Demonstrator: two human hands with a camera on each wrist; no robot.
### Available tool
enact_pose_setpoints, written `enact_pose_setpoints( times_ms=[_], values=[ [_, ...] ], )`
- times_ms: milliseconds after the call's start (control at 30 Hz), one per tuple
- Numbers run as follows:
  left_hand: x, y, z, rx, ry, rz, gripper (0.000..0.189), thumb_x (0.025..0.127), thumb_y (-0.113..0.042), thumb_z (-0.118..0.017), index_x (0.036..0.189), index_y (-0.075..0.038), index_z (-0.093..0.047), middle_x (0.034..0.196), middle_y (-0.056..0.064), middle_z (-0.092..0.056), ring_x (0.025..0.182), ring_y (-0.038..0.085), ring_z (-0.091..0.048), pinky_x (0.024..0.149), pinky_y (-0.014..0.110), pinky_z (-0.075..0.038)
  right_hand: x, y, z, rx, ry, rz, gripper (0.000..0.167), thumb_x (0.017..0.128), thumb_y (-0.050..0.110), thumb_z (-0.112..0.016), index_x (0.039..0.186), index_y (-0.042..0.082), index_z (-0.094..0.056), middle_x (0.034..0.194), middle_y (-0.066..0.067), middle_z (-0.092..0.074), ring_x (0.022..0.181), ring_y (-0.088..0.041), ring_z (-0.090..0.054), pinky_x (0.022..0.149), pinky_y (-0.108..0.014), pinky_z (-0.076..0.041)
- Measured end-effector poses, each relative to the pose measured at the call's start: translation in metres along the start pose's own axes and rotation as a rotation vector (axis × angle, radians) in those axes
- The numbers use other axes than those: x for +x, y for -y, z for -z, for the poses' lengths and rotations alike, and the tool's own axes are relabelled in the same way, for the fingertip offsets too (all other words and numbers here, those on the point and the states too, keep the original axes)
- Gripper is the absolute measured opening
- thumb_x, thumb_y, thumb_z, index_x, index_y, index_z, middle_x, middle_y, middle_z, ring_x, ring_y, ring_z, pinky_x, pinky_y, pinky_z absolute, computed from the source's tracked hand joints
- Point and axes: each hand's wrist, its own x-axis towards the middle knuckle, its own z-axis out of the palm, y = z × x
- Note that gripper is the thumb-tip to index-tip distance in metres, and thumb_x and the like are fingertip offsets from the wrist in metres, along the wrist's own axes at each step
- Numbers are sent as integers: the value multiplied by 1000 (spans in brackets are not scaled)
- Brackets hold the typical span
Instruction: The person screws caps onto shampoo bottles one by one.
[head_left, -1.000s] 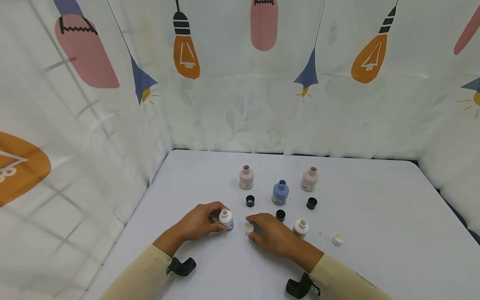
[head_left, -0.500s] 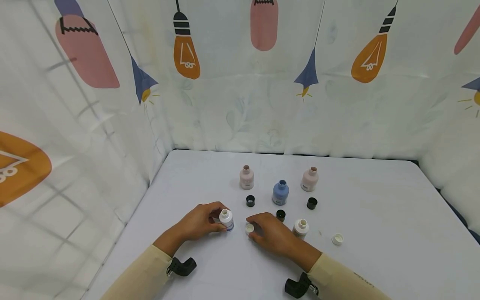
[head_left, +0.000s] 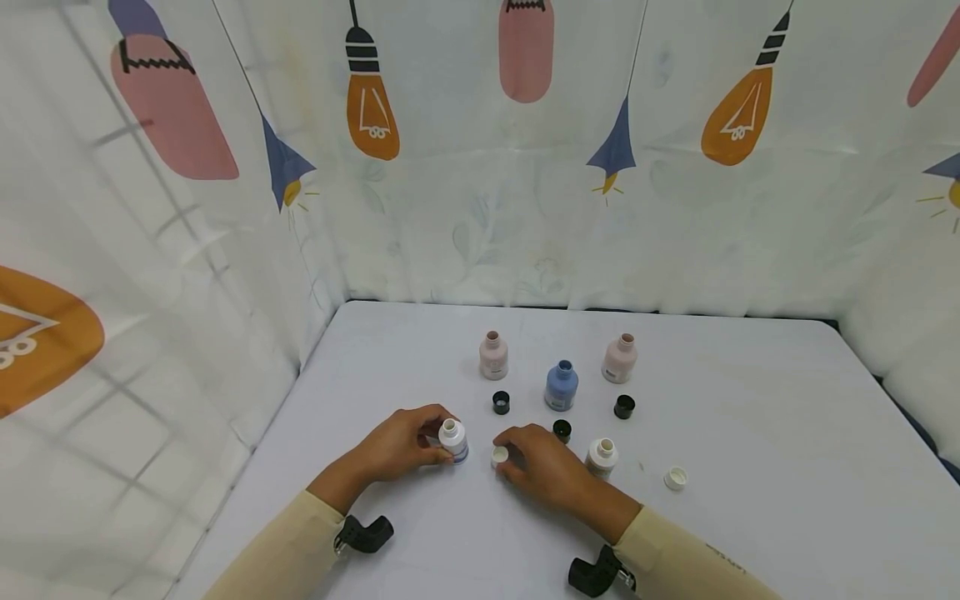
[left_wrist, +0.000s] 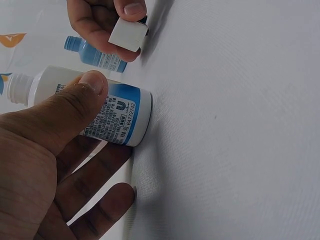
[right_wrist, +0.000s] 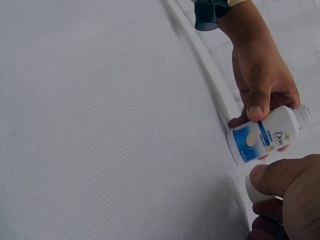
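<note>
A small white bottle (head_left: 453, 442) with a bare, uncapped neck stands upright on the white table (head_left: 427, 533). Around its side my left hand (head_left: 397, 446) holds it, thumb on one face and fingers behind. Its blue-and-white label shows in both wrist views, with small print toward the left wrist camera. Just to the right, my right hand (head_left: 547, 471) pinches a white cap (head_left: 499, 456) between thumb and fingers, low over the table and apart from the bottle. In the right wrist view the cap (right_wrist: 253, 192) is partly covered by the thumb.
Behind the hands stand two uncapped pink bottles (head_left: 493, 357) (head_left: 619, 359) and a blue one (head_left: 562, 386). Three black caps (head_left: 501, 402) (head_left: 624, 407) (head_left: 562, 430) lie nearby. Another white bottle (head_left: 602, 456) is partly hidden behind my right hand; a white cap (head_left: 676, 478) lies farther right.
</note>
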Motion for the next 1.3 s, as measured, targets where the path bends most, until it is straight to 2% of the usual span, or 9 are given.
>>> enact_pose_setpoints(
  times_ms=[200,500,667,933,1133,1300],
  values=[
    [1,0,0,0,1,0,41,84,-31,-87,118,-27,-65,112,-14,-71,103,5,-67,86,31,-56,-1,4,4,8,-13,-34,31,92,21,-79,121,14,-71,109,4,-71,100,-12,-65,84,-33,-55],
    [1,-2,1,2,2,-9,41,83,-29,-88,117,-26,-65,111,-14,-71,103,7,-67,85,32,-56,1,6,9,118,7,-46,34,94,17,-78,126,11,-68,106,7,-70,95,-6,-64,84,-25,-56],
    [1,-4,-1,0,2,-21,41,83,-29,-88,116,-24,-65,111,-11,-71,102,9,-68,84,32,-57,2,7,12,137,-4,-27,34,95,18,-77,126,11,-68,111,5,-69,95,-6,-63,83,-24,-55],
    [0,-8,-3,-17,15,-2,41,83,-29,-88,115,-25,-64,111,-12,-71,103,7,-67,84,31,-56,4,13,15,152,-24,5,35,95,20,-77,127,11,-67,114,4,-68,95,-5,-64,82,-23,-55],
    [-1,-10,-3,-12,8,-4,40,83,-30,-88,115,-26,-64,110,-13,-71,103,6,-67,84,30,-56,7,19,18,150,-38,19,36,95,20,-77,128,10,-67,111,5,-68,94,-6,-63,82,-22,-55],
    [-1,-11,-3,-9,9,-5,41,82,-31,-88,115,-26,-64,110,-13,-71,103,7,-67,84,30,-56,12,24,20,173,-44,-13,36,94,22,-78,125,10,-65,104,8,-68,93,-7,-64,81,-23,-55]
  ],
)
